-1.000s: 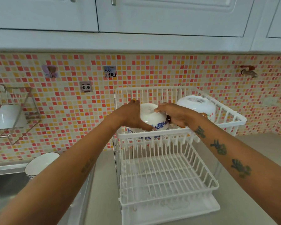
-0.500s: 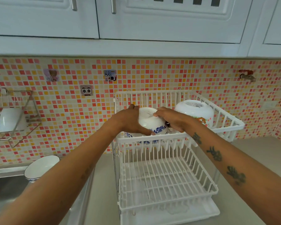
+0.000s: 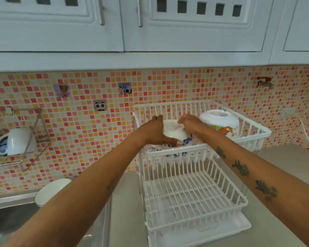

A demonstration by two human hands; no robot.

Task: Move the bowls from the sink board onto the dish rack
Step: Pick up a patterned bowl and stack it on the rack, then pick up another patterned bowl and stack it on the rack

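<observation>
A white bowl with blue pattern (image 3: 174, 131) sits upside down in the top tier of the white dish rack (image 3: 203, 150). My left hand (image 3: 154, 131) grips its left side, and my right hand (image 3: 190, 123) holds its right side from above. To the right in the same tier stands a second upturned white bowl with an orange and green print (image 3: 219, 122). Another white bowl (image 3: 51, 190) rests on the sink board at the lower left, partly hidden by my left forearm.
The rack's lower tier (image 3: 191, 196) holds nothing, with a drip tray (image 3: 243, 227) under it. A steel sink (image 3: 9, 223) lies at the lower left. A wire wall shelf (image 3: 29, 139) carries a white mug (image 3: 16, 140). White cabinets hang overhead.
Both hands stay on the blue-patterned bowl in the top tier, and it has settled slightly lower. The view has tilted up, showing more cabinet.
</observation>
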